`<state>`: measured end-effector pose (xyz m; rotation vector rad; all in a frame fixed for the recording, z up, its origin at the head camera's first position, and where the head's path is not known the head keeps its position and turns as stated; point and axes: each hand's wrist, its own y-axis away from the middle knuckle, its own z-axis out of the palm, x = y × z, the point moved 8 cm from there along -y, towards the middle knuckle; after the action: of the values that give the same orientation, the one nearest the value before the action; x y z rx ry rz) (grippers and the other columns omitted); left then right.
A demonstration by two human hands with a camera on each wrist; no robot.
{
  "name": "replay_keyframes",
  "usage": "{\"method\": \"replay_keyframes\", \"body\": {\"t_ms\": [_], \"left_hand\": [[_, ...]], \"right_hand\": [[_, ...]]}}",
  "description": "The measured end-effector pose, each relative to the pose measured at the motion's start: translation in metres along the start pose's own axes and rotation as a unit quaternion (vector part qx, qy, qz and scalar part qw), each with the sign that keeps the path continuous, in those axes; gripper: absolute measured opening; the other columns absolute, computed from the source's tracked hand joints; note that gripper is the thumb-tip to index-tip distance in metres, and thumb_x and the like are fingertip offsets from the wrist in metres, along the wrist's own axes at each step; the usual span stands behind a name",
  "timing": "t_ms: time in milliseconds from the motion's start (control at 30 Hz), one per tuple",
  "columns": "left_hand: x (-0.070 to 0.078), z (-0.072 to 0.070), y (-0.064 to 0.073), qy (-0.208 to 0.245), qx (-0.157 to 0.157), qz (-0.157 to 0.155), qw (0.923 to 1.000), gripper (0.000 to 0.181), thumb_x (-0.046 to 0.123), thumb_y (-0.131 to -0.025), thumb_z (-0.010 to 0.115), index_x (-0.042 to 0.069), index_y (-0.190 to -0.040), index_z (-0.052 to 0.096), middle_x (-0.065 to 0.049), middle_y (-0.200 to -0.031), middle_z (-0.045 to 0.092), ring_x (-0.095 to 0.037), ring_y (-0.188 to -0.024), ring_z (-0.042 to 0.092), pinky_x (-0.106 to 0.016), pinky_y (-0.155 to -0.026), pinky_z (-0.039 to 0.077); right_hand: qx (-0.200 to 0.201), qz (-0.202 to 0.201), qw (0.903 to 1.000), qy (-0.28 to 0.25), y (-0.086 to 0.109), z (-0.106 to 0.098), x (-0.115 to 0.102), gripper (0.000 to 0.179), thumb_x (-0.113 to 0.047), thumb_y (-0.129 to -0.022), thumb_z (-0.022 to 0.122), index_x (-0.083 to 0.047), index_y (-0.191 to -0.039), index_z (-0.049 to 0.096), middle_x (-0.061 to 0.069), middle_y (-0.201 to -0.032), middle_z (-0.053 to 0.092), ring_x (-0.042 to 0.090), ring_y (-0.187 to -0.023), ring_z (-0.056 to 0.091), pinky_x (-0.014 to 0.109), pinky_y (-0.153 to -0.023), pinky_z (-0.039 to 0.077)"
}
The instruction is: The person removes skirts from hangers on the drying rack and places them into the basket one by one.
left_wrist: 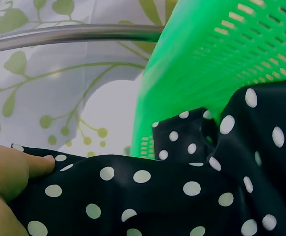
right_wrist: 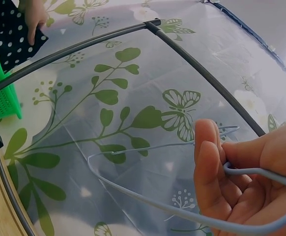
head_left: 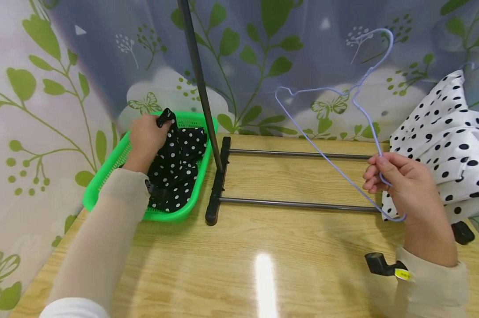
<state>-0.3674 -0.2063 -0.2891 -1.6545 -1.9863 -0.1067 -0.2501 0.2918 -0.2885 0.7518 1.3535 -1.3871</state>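
Note:
My left hand point(head_left: 149, 138) pinches a black garment with white dots point(head_left: 176, 176) and lifts one end of it at the back of the green basket point(head_left: 201, 185). The rest of the cloth lies bunched inside. In the left wrist view, the thumb presses on the edge of the dotted cloth point(left_wrist: 143, 189). My right hand point(head_left: 412, 187) holds a lavender wire hanger point(head_left: 323, 154) by one end, thumb against curled fingers. The hanger's hook points up, and nothing hangs on it. In the right wrist view, the wire point(right_wrist: 148, 200) passes between thumb and fingers.
A dark metal rack stands on the wooden table point(head_left: 303, 256), with an upright post point(head_left: 199, 79) beside the basket and two low bars point(head_left: 303, 203). At the right hangs a white cloth with black dots point(head_left: 446, 145). A leaf-patterned curtain point(head_left: 239, 57) closes off the back.

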Motion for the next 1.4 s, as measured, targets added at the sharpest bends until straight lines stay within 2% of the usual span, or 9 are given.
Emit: {"method": "replay_keyframes", "body": {"t_ms": [333,433,533,633,867,967,1133,1267,1400], "left_hand": [[-0.022,0.032,-0.004,0.065,-0.054,-0.042,0.9956,0.039,0.036,-0.1,0.053,0.004,-0.077,0.054,-0.004,-0.06,0.047,-0.023,-0.056,0.047,-0.037,-0.056,0.039],[-0.033,0.041,-0.006,0.096,-0.088,-0.069,0.989,0.04,0.036,-0.101,0.051,-0.003,-0.105,0.06,-0.019,-0.093,0.062,-0.034,-0.087,0.06,-0.044,-0.076,0.048],[-0.042,0.049,-0.006,0.124,-0.122,-0.103,0.9793,0.057,0.036,-0.102,0.048,-0.007,-0.139,0.043,-0.028,-0.139,0.045,-0.042,-0.125,0.046,-0.052,-0.101,0.04],[-0.046,0.055,-0.005,0.132,-0.141,-0.119,0.9738,0.066,0.037,-0.102,0.047,-0.008,-0.148,0.029,-0.028,-0.151,0.031,-0.043,-0.135,0.035,-0.053,-0.107,0.034],[-0.036,0.062,-0.007,0.097,-0.13,-0.106,0.9811,0.06,0.04,-0.102,0.047,-0.008,-0.137,0.046,-0.029,-0.137,0.047,-0.043,-0.123,0.048,-0.052,-0.098,0.042],[-0.031,0.073,-0.007,0.069,-0.137,-0.1,0.9831,0.063,0.039,-0.103,0.045,-0.009,-0.143,0.039,-0.029,-0.143,0.043,-0.044,-0.127,0.044,-0.053,-0.101,0.04],[-0.021,0.093,-0.003,0.026,-0.146,-0.075,0.9861,0.056,0.04,-0.104,0.043,-0.007,-0.132,0.051,-0.027,-0.119,0.058,-0.041,-0.1,0.059,-0.047,-0.078,0.049],[-0.008,0.104,0.001,-0.011,-0.207,-0.048,0.9771,0.056,0.038,-0.106,0.037,-0.008,-0.134,0.048,-0.029,-0.121,0.056,-0.043,-0.105,0.057,-0.049,-0.085,0.049],[0.002,0.114,0.006,-0.015,-0.29,-0.031,0.9563,0.061,0.035,-0.108,0.03,-0.01,-0.148,0.025,-0.03,-0.15,0.03,-0.046,-0.135,0.034,-0.054,-0.109,0.031]], "right_hand": [[0.0,-0.002,0.9998,0.02,-0.001,0.002,0.0,0.018,-0.006,-0.1,0.049,0.001,-0.093,0.064,0.007,-0.075,0.067,0.013,-0.061,0.066,0.022,-0.055,0.054],[0.001,-0.001,0.9997,0.026,0.0,0.003,0.001,0.018,-0.006,-0.1,0.049,0.001,-0.093,0.064,0.007,-0.075,0.067,0.013,-0.061,0.066,0.022,-0.055,0.054],[-0.001,-0.001,0.9997,0.026,0.0,0.003,0.001,0.018,-0.006,-0.101,0.049,0.001,-0.094,0.064,0.007,-0.075,0.067,0.014,-0.061,0.065,0.022,-0.055,0.054],[-0.006,-0.003,0.9998,0.021,-0.001,0.003,0.0,0.018,-0.005,-0.101,0.048,0.002,-0.094,0.063,0.007,-0.075,0.067,0.014,-0.061,0.066,0.023,-0.055,0.054],[-0.016,0.001,0.9999,0.006,-0.001,0.002,0.002,0.019,-0.004,-0.101,0.047,0.003,-0.095,0.063,0.008,-0.076,0.067,0.015,-0.062,0.066,0.024,-0.056,0.055],[-0.018,-0.002,0.9998,0.003,0.0,0.003,0.003,0.019,-0.004,-0.101,0.047,0.003,-0.095,0.063,0.009,-0.076,0.067,0.015,-0.062,0.066,0.024,-0.056,0.055],[-0.02,-0.007,0.9998,-0.002,0.001,0.003,0.005,0.02,-0.003,-0.101,0.046,0.004,-0.095,0.064,0.009,-0.076,0.068,0.015,-0.063,0.066,0.024,-0.056,0.055],[-0.022,-0.009,0.9997,-0.001,0.001,0.004,0.004,0.02,-0.003,-0.101,0.046,0.004,-0.095,0.064,0.009,-0.077,0.068,0.016,-0.063,0.066,0.024,-0.056,0.055],[-0.017,-0.007,0.9998,0.002,0.0,0.004,0.004,0.02,-0.003,-0.101,0.046,0.004,-0.095,0.064,0.009,-0.077,0.068,0.015,-0.063,0.066,0.024,-0.056,0.055]]}}
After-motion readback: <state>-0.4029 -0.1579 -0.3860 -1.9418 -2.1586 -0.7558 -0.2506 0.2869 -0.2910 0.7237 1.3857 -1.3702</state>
